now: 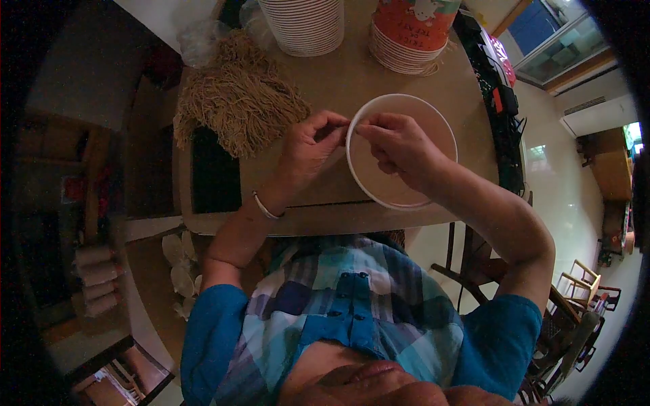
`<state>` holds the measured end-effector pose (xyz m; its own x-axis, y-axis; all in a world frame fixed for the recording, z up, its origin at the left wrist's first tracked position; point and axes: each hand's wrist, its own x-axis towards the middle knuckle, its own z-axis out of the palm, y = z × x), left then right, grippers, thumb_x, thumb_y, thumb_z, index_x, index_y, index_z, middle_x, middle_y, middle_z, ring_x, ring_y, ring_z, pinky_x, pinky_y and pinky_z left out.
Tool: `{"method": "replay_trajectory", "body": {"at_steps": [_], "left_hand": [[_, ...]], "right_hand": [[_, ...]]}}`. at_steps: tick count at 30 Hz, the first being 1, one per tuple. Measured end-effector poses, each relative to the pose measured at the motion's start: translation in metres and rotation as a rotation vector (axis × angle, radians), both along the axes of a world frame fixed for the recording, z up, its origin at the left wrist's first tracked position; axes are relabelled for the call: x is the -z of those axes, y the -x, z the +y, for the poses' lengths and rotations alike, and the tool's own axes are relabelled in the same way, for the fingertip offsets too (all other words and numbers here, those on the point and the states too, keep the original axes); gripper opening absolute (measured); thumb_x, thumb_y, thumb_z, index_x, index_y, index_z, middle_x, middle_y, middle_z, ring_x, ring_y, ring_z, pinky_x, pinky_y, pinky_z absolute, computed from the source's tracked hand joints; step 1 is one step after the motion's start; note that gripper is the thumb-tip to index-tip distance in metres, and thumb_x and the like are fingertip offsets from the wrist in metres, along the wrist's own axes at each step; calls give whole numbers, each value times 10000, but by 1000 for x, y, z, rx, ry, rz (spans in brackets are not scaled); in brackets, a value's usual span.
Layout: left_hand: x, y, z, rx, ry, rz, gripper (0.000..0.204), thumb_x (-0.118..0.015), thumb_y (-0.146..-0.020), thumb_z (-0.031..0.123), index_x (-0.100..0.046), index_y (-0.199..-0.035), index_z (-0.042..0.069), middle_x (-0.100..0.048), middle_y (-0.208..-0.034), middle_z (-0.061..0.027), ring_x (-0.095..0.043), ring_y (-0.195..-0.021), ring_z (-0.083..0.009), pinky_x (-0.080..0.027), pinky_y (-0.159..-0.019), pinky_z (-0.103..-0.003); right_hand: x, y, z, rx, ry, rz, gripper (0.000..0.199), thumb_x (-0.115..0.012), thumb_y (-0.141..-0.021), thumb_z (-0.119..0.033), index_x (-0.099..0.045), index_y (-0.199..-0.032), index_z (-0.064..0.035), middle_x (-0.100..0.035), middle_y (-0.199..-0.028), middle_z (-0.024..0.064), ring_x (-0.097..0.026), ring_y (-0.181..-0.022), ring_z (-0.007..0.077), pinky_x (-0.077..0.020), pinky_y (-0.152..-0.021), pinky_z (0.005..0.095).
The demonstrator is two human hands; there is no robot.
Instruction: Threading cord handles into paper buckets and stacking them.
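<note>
In front of me on the table stands a white round paper bucket, its mouth facing up. My left hand is at the outside of its left rim, thumb and forefinger pinched together. Reaching over the mouth, my right hand is closed in a pinch at the inner side of the same stretch of rim, its other fingers curled. Whatever lies between the fingertips is too small to make out. A loose heap of tan twine strands lies just left of my left hand.
Beyond the bucket are a nested stack of white buckets and another stack with an orange printed bucket. Clear plastic bags lie behind the twine. Black objects, one with a red part, line the right edge of the table.
</note>
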<state>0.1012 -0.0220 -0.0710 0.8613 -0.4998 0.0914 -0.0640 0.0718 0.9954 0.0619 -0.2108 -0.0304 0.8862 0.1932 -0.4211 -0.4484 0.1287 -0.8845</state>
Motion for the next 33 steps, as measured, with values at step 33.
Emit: {"method": "replay_trajectory", "body": {"at_steps": [33], "left_hand": [[-33, -19, -7, -24, -171, -638, 137, -586, -898, 175, -579, -974, 61, -625, -830, -123, -637, -777, -241, -490, -682, -331]], "right_hand": [[-18, 1, -2, -126, 724, -749, 146, -576, -887, -147, -621, -933, -16, -645, -837, 193, -643, -777, 331, -490, -672, 383]]}}
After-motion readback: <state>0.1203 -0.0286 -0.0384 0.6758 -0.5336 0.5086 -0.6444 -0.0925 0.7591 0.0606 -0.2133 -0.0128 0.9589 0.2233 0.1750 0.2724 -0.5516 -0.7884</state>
